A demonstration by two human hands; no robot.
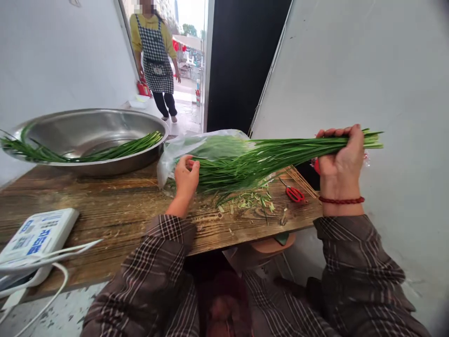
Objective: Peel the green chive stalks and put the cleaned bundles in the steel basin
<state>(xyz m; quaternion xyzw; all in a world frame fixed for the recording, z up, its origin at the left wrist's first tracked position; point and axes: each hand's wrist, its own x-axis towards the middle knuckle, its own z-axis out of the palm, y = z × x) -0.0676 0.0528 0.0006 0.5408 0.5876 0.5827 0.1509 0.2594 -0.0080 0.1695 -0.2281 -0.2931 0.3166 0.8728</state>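
Observation:
A long bunch of green chives (pixel 277 157) stretches across the table's right half. My right hand (pixel 342 157), with a red braided bracelet at the wrist, is wrapped round its pale stem end, raised above the table's right end. My left hand (pixel 187 175) is at the leafy end, fingers curled at the leaves and the edge of a clear plastic bag (pixel 168 161). More chives show through the bag, behind the bunch. Beneath the bunch, green and pale trimmings (pixel 250 201) are scattered on the wood. Red-handled scissors (pixel 294 194) lie to their right.
A large steel basin (pixel 105 122) holding chives stands at the left of the wooden table (pixel 140 224). A white box (pixel 45 234) with cables is at the near left. A person (pixel 154 51) in a checked apron stands in the doorway. Walls flank the table.

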